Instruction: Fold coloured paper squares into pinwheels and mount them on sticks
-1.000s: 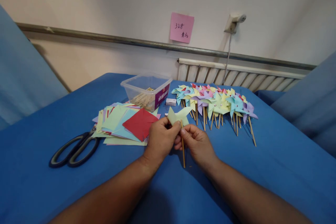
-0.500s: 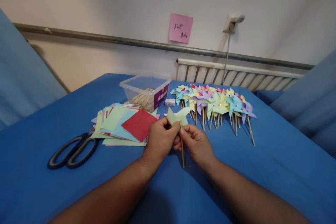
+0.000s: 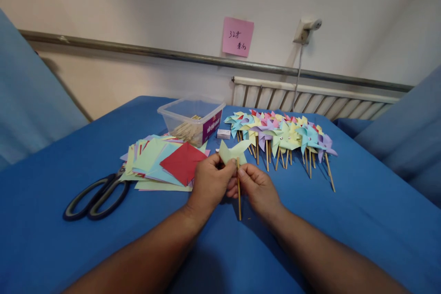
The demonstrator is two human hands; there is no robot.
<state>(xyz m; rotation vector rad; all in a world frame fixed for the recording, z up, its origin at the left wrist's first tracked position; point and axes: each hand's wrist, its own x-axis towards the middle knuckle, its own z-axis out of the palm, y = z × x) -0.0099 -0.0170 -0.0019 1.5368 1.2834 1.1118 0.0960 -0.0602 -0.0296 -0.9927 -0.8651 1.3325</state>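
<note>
A pale green paper pinwheel [image 3: 234, 151] is between my two hands, low over the blue-covered table. My left hand [image 3: 212, 181] is closed on the paper, its thumb pressing near the top of a thin wooden stick [image 3: 239, 197]. My right hand [image 3: 258, 188] pinches close to the stick's upper part, thumb against it. The stick stands nearly upright, its lower end hanging free below the fingers. The middle of the pinwheel is partly hidden by my fingers, so whether a pin joins paper and stick cannot be seen.
Coloured paper sheets [image 3: 155, 161], a red one [image 3: 184, 163] on top, lie left beside black-handled scissors [image 3: 98, 197]. Behind are a clear plastic tub [image 3: 182, 117] of sticks and a small box [image 3: 223, 134]. Several finished pinwheels [image 3: 282, 135] lie right. A radiator [image 3: 310, 96] lines the wall.
The stick's lower end has swung slightly left, making it more upright. Both hands keep almost the same place and grip.
</note>
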